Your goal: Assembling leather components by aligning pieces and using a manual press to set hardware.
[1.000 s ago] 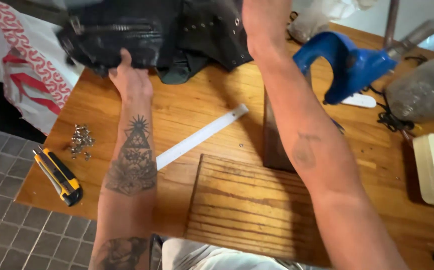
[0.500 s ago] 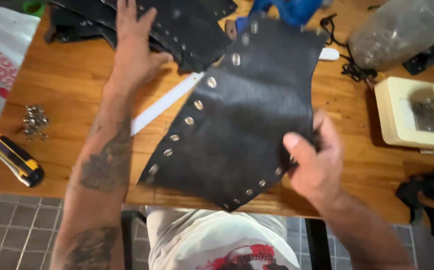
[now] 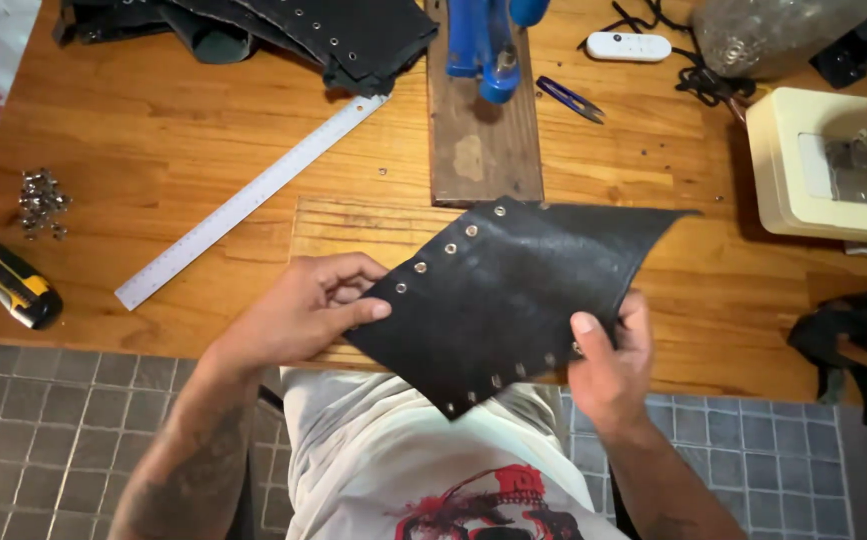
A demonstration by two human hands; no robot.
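left hand [image 3: 304,310] pinching black leather piece [image 3: 509,295] mid-frame | right hand [image 3: 609,355] clamped on its lower edge | metal ruler [image 3: 254,195] on worktop [image 3: 154,130], upper left

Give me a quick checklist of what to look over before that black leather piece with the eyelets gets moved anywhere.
1. Grip: left hand pinches one edge of the black leather piece, right hand pinches the other: ok.
2. Eyelets: a row shows along each of two edges; whether all are fully set: cannot tell.
3. Wooden board ahead: the blue press stands on its far end, near end bare: ok.
4. Metal ruler lies diagonally, apart from the piece: ok.
5. Utility knife at the table's left edge, away from both hands; blade in or out: cannot tell.
6. Loose eyelets in a small heap, untouched: ok.
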